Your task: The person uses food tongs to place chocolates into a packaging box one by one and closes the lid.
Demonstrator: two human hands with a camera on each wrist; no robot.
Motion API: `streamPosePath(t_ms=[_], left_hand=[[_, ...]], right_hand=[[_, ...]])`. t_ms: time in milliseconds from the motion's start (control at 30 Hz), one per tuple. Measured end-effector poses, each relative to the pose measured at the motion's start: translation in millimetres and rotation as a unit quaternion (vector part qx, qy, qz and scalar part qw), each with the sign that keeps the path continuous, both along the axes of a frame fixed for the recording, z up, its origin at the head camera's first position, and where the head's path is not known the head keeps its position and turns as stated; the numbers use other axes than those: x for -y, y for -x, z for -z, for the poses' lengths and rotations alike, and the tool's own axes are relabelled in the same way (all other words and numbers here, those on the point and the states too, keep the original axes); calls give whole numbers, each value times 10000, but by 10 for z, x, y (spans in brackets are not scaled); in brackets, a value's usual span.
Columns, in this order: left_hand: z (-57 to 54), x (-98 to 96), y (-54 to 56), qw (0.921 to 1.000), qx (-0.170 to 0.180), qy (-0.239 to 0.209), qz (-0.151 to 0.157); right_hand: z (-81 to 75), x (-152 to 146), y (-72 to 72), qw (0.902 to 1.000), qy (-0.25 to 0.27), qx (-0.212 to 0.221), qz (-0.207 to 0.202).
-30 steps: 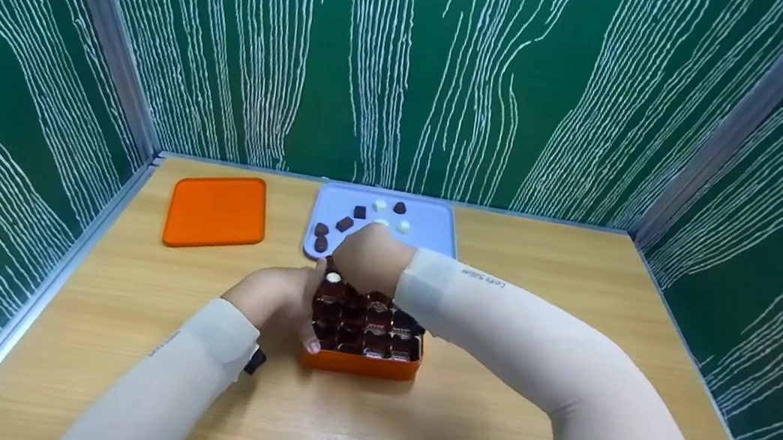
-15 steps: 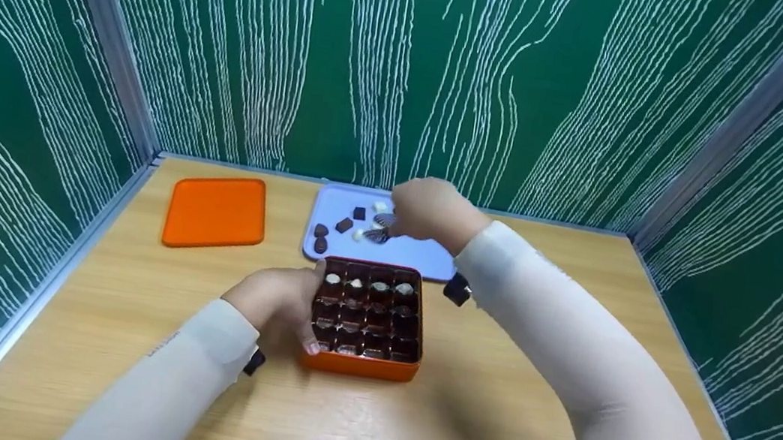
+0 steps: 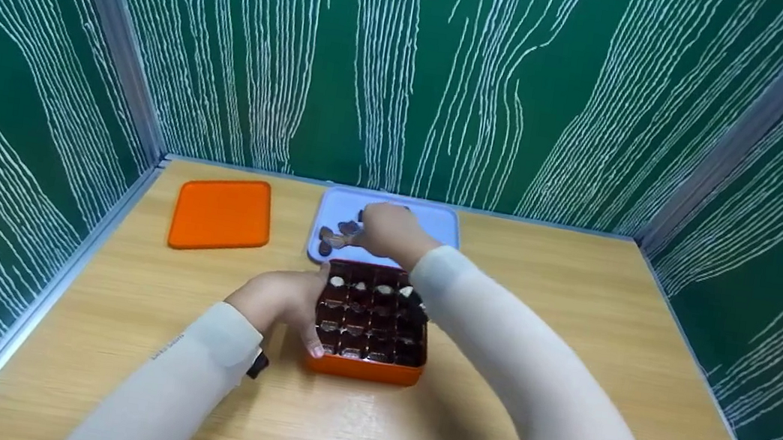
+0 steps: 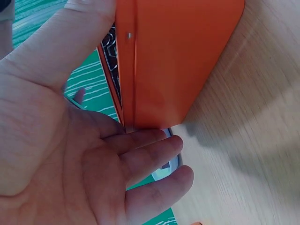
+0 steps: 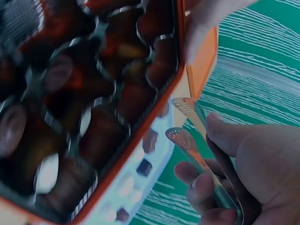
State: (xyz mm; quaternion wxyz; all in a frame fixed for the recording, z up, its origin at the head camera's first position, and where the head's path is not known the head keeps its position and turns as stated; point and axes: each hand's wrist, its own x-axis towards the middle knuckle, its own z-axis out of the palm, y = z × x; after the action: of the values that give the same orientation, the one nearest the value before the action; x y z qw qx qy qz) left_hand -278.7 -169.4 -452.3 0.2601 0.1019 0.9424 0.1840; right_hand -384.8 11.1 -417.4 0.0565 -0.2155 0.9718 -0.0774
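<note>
In the head view my left hand (image 3: 287,297) lies along the left side of the orange box (image 3: 364,370), thumb at the near corner. The left wrist view shows its fairly straight fingers (image 4: 150,159) at the box's far corner. The box holds a dark brown divided insert, and pale-topped chocolates (image 3: 336,282) sit in its back row. My right hand (image 3: 390,231) reaches over the blue tray (image 3: 444,236) and grips small metal tongs (image 5: 180,136) with perforated ends. The tongs' ends are spread apart above dark chocolates (image 3: 324,248) at the tray's left. My hand hides part of the tray.
A flat orange lid (image 3: 222,214) lies at the back left of the wooden table (image 3: 539,308). Green walls (image 3: 605,89) with white line patterns enclose the table at the back and sides.
My right hand has gone from over the box's back row to the tray's right part, then leftward along the tray with the tongs. My left hand keeps its place at the box.
</note>
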Motion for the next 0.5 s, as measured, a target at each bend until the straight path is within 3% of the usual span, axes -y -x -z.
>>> streamPosePath(t_ms=[300, 500], left_hand=[[-1, 11, 9, 10000, -7, -9, 52], [6, 21, 22, 9999, 4, -113, 35]], right_hand=[[215, 222, 8, 9998, -103, 125, -68], [203, 159, 40, 9994, -344, 24, -105]])
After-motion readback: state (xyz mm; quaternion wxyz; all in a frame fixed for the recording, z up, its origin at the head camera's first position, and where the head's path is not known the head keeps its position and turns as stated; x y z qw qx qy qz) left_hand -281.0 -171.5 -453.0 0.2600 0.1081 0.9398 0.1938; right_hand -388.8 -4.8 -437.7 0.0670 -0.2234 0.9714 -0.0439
